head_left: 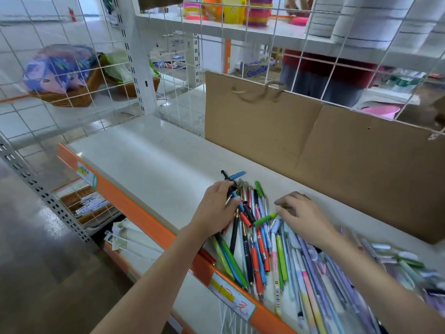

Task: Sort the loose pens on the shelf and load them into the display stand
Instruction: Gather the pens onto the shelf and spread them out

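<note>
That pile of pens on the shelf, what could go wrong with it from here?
Some pens in the pile of pens lie right at the shelf's orange front edge, so raking through them may knock a few off. The left hand grips several pens at once; one might slip. The right hand rests on the heap and could mix up colours. No display stand is in view.

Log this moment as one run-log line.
left hand: holds pens | right hand: on pen pile | shelf | display stand: unseen
</note>
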Tool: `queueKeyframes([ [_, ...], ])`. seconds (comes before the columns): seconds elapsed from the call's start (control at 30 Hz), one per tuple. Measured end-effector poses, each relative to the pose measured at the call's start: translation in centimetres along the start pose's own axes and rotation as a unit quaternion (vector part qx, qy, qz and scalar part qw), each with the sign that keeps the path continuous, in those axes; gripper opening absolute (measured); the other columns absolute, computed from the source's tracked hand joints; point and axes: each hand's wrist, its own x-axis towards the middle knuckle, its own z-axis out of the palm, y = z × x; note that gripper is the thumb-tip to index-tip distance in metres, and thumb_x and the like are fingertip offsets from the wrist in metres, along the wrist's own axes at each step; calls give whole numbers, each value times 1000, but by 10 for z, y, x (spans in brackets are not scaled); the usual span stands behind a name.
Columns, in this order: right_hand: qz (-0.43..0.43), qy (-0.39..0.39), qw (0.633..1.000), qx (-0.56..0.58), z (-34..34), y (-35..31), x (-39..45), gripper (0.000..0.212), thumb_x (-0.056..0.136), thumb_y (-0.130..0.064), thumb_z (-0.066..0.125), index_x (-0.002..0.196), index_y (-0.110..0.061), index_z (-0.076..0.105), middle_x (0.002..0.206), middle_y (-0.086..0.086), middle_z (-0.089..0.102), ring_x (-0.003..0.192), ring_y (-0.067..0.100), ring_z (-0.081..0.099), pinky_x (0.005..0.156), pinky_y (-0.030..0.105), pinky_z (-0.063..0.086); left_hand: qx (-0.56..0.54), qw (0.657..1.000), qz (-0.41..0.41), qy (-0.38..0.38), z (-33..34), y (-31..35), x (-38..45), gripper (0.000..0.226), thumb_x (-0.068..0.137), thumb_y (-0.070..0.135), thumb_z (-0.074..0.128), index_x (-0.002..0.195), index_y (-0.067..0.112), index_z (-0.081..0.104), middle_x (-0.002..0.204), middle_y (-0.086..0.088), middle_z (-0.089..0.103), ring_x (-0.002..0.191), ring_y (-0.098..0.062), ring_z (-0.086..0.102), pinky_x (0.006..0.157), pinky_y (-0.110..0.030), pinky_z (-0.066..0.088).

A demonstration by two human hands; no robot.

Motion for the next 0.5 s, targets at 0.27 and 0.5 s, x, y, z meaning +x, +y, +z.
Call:
queueKeyframes([
  [0.27, -80, -49, 995, -14, 5, -52, 83, 35, 99, -27, 40, 131, -18, 51, 143, -1, 42, 131, 17, 36, 106, 30, 27, 29, 992, -71, 96, -10, 14, -48, 44, 95, 39, 45, 134, 19, 42, 142, -7, 32, 131, -26, 32, 107, -35, 32],
  [0.5, -80, -131, 988, -29, 27, -72, 110, 46, 89, -59, 43, 132, -42, 47, 144, -9, 36, 135, 18, 24, 107, 37, 20, 210, 963, -170, -14, 20, 39, -74, 83, 87, 71, 11, 150, 18, -2, 157, -15, -8, 144, -32, -7, 117, -44, 1],
])
